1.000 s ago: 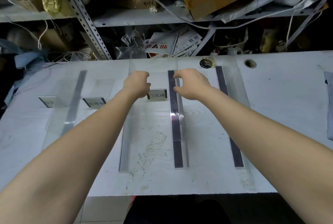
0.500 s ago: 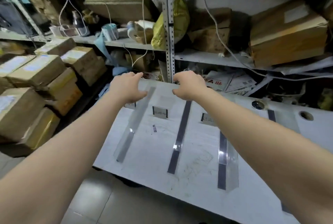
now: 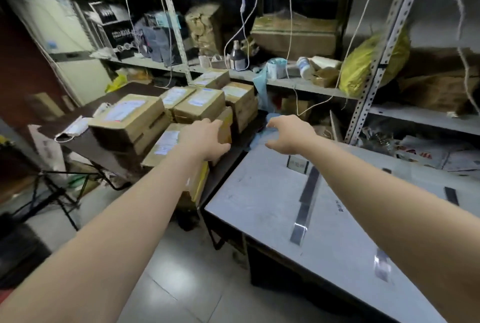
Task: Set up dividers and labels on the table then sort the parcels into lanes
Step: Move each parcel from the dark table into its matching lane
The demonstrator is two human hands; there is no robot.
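arms reach forward from the bottom of the view toward a stack of cardboard parcels (image 3: 166, 120) piled on a dark low table (image 3: 85, 141), to the left of the white sorting table (image 3: 259, 206). left hand (image 3: 204, 139) is stretched out palm down, fingers loosely spread and curled, over the near edge of the stack; it appears to rest against a parcel, but whether it has hold of one cannot be told. right hand (image 3: 287, 134) hangs in the air above the far left corner of the white table, palm down, fingers parted and bent, thumb out, holding nothing. both forearms are bare and nearly straight.

on the white table, right of the right hand, a small label stand (image 3: 298, 163) sits at the far end of a clear divider (image 3: 305, 203) with a dark strip along its base; a second divider (image 3: 381, 265) lies further right, partly behind the right forearm. metal shelving (image 3: 285, 84) behind the white table is crowded with boxes, a yellow bag (image 3: 368, 63) and loose cords. a face mask (image 3: 72, 128) lies on the dark table, left of the parcels.
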